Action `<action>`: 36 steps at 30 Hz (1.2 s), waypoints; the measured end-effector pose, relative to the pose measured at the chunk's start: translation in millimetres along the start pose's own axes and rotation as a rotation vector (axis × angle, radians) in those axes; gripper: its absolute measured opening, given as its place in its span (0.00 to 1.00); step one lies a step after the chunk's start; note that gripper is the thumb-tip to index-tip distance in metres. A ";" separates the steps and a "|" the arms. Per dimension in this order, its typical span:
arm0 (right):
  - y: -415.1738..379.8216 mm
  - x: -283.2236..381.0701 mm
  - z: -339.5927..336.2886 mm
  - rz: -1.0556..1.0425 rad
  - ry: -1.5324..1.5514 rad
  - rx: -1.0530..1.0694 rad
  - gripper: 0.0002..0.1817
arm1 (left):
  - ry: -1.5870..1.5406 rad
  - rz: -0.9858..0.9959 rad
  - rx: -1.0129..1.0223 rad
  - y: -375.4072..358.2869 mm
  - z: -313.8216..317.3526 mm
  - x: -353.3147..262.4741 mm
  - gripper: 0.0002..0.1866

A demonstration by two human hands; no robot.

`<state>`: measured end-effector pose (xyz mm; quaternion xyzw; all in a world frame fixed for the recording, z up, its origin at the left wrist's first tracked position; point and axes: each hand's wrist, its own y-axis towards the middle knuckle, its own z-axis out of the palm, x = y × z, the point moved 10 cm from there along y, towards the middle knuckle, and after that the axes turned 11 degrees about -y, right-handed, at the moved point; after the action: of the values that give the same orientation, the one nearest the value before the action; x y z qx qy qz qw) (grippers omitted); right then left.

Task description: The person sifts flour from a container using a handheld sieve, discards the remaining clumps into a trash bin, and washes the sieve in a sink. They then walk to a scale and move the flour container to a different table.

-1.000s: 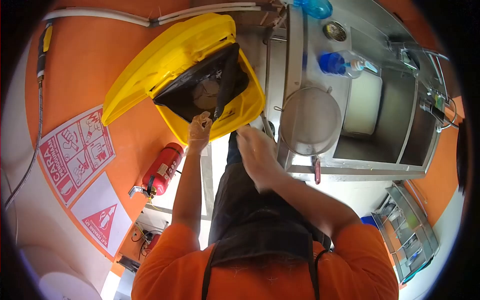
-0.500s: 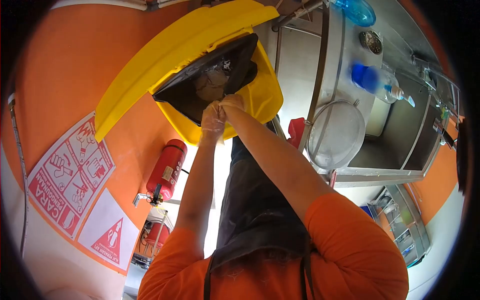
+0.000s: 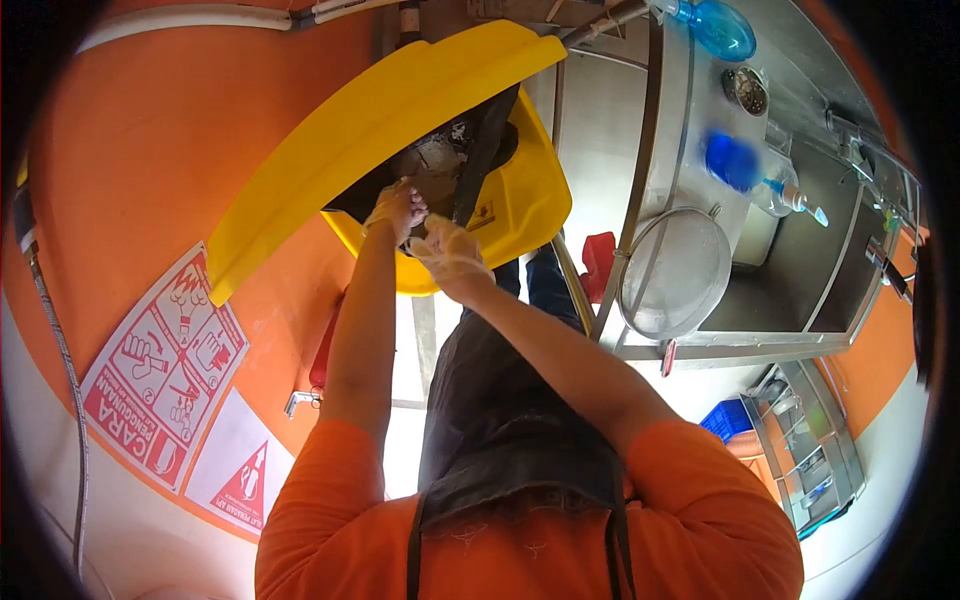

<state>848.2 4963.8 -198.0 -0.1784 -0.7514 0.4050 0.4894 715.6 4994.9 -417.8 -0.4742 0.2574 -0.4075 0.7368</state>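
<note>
My left hand (image 3: 404,207) is curled over the bin's mouth, the fingers folded in; I can't tell whether they grip anything. My right hand (image 3: 450,258) is just beside it, fingers bent, with thin clear plastic (image 3: 455,240) about it; whether I'm pinching that film, I can't tell. Half a second ago my hands were together; now a small gap shows between them, so I judge the work with the plastic has moved on a little. Below them, the black bag (image 3: 489,140) lines the yellow bin (image 3: 540,195), pale waste inside. The yellow lid (image 3: 385,115) now covers more of the opening than it did, leaving my left hand less room, I'd say. Farther out, to my right, a round strainer (image 3: 675,275) lies beside the sink (image 3: 775,290). On my left are wall posters (image 3: 165,370).
</note>
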 end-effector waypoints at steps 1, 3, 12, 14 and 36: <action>6.3 9.7 -12.9 -0.137 -0.085 -0.184 0.16 | 0.006 -0.005 -0.002 -11.6 20.6 10.7 0.11; 15.8 16.6 -24.5 -0.267 -0.171 -0.375 0.19 | 0.332 0.204 -0.221 -34.6 40.6 7.7 0.10; 97.3 -3.6 -6.7 -0.353 -0.459 -0.149 0.14 | 1.456 0.981 -0.130 -79.6 73.9 7.4 0.13; 109.5 -7.6 11.8 -0.351 -0.486 -0.095 0.14 | 0.994 0.710 -0.363 -79.1 24.6 1.2 0.16; 118.8 -85.2 43.5 0.124 0.481 -0.315 0.13 | 1.431 0.967 0.246 -116.6 104.6 24.9 0.11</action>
<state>833.7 4960.5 -349.9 -0.3887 -0.6551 0.2589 0.5939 767.5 4999.6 -268.0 0.1400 0.7856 -0.2749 0.5363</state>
